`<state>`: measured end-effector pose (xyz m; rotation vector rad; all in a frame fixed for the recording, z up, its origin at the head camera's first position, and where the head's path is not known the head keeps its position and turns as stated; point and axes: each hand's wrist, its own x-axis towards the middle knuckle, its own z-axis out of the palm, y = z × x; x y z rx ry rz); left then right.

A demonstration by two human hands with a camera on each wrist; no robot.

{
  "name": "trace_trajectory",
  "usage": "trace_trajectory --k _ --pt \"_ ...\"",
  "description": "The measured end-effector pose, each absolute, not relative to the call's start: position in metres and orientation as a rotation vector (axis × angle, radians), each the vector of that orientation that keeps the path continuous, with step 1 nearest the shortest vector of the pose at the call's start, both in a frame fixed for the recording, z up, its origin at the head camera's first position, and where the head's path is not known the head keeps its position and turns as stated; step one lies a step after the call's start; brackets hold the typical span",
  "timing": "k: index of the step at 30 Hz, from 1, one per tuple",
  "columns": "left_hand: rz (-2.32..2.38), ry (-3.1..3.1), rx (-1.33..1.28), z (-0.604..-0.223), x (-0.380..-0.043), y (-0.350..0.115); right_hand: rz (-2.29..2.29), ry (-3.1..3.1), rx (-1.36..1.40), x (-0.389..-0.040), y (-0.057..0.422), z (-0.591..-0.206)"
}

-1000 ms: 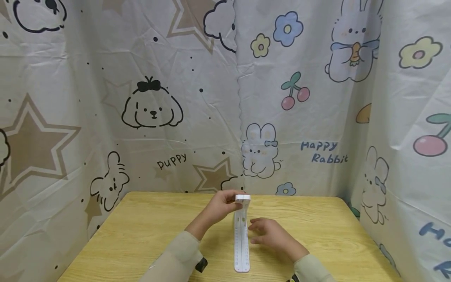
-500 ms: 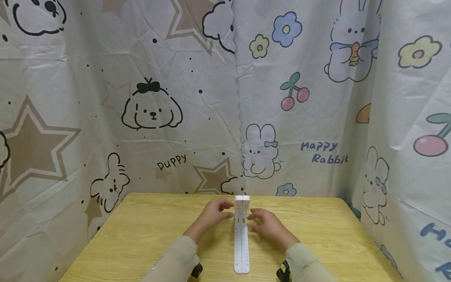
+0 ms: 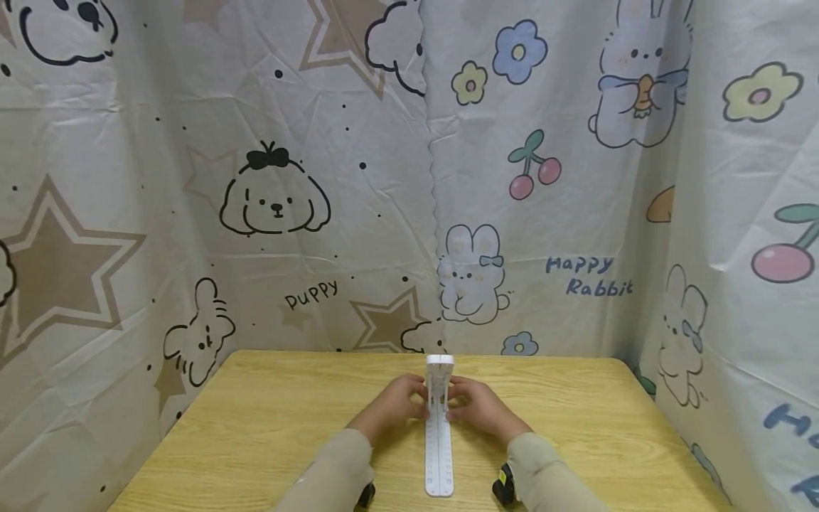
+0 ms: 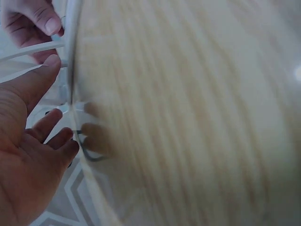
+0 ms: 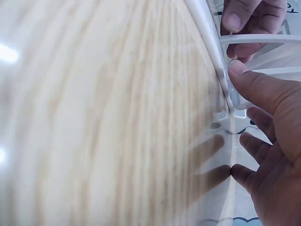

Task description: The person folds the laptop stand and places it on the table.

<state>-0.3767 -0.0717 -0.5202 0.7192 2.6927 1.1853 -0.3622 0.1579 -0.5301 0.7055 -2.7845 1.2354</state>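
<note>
A long white plastic folding stand (image 3: 439, 455) lies on the table with its strip pointing toward me. At the far end its narrow struts rise to a rounded white top piece (image 3: 440, 360). My left hand (image 3: 399, 402) pinches the stand's lower strut area from the left side. From the right, my right hand (image 3: 481, 407) pinches the same area, with its thumb in front and fingers behind. The left wrist view shows the left thumb (image 4: 51, 63) right at a white strut (image 4: 33, 49); the other fingers hang loosely. In the right wrist view the right thumb (image 5: 239, 68) likewise meets the struts.
The light wooden table (image 3: 288, 427) runs back to a cream curtain (image 3: 358, 213) printed with puppies, rabbits and stars. Another curtain panel (image 3: 736, 227) hangs along the right side. A dark wrist-worn device (image 3: 504, 485) sits at the right cuff.
My left hand let go of the stand's upper part, drew back and came down to its lower struts. My right hand closed in from the right. The stand stayed in place.
</note>
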Motion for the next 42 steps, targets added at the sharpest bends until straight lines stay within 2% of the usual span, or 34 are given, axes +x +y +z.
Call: trace_trajectory --k 12,26,42 --pt "1.015 2.748 0.816 -0.523 -0.383 -0.067 1.212 -2.806 0.694 -0.365 0.154 -0.531" --pt "1.033 2.716 0.767 -0.524 -0.369 -0.071 1.139 -2.85 0.734 -0.356 0.15 -0.53" --pt "0.956 2.741 0.855 -0.522 -0.359 -0.073 1.116 -2.806 0.796 -0.349 0.151 -0.532"
